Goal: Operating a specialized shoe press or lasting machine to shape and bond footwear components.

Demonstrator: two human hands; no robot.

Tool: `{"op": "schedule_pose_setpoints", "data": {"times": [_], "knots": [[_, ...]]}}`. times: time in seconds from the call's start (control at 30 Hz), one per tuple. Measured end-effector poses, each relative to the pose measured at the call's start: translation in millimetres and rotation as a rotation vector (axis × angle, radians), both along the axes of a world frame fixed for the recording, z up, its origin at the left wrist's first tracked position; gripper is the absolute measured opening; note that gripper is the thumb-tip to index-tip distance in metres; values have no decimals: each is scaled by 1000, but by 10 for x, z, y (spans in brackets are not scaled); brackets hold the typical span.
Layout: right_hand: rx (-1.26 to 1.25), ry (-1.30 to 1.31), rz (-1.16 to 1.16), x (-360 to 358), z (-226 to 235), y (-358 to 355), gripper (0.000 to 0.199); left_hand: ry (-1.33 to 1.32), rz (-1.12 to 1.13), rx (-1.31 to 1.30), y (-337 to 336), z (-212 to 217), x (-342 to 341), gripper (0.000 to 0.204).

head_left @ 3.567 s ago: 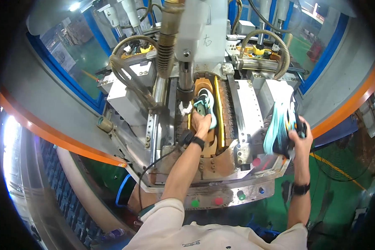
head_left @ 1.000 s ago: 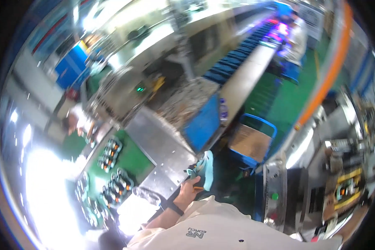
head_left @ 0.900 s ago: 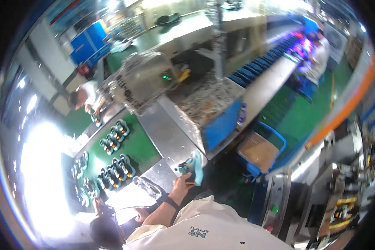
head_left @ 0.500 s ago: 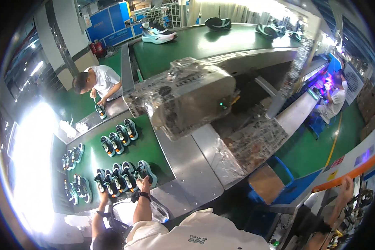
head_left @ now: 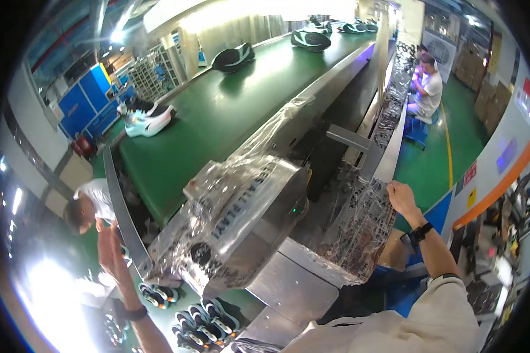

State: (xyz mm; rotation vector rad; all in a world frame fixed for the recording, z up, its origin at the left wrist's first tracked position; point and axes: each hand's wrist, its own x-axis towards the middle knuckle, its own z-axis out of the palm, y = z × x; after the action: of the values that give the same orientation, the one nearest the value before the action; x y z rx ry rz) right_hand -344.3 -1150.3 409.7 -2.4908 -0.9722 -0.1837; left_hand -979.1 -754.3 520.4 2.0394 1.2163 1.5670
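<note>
My left hand [head_left: 108,250] is raised at the left, beside the conveyor's metal edge, with its fingers stretched out and nothing visible in it. My right hand [head_left: 399,197], with a black watch at the wrist, is closed at the right edge of a plastic-wrapped metal cover [head_left: 353,232]. I cannot tell whether it touches the cover; the inside of its fingers is hidden. Below, between my arms, several black and light-blue sneakers [head_left: 201,323] stand in a row on a green surface. A smaller group of sneakers [head_left: 156,293] lies beyond my left forearm.
A plastic-wrapped machine housing [head_left: 241,223] stands before me. Behind it a green conveyor belt [head_left: 176,170] carries a pale sneaker [head_left: 147,119] and dark shoes [head_left: 234,57]. One person [head_left: 88,203] works at the left, another [head_left: 429,88] sits at the far right. An orange-edged machine panel [head_left: 500,182] is at right.
Both hands have let go of the sneakers in the front row. My left hand has risen toward the conveyor edge; my right has moved far right. The view has swung rightward.
</note>
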Motion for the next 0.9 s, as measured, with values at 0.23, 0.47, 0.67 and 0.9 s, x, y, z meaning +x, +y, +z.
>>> {"op": "schedule_pose_setpoints", "data": {"times": [0.23, 0.47, 0.67, 0.9], "knots": [[11, -7, 5, 111, -202, 55, 38, 575, -196, 141, 603, 1479, 2012, 50], [222, 213, 73, 80, -72, 133, 27, 985, -243, 179, 1169, 1445, 3061, 50], [319, 267, 69, 147, -213, 21, 19, 1039, -183, 171, 794, 1408, 2521, 45], [347, 415, 75, 121, -81, 156, 16, 728, 440, 51, 1603, 1533, 2109, 101]]}}
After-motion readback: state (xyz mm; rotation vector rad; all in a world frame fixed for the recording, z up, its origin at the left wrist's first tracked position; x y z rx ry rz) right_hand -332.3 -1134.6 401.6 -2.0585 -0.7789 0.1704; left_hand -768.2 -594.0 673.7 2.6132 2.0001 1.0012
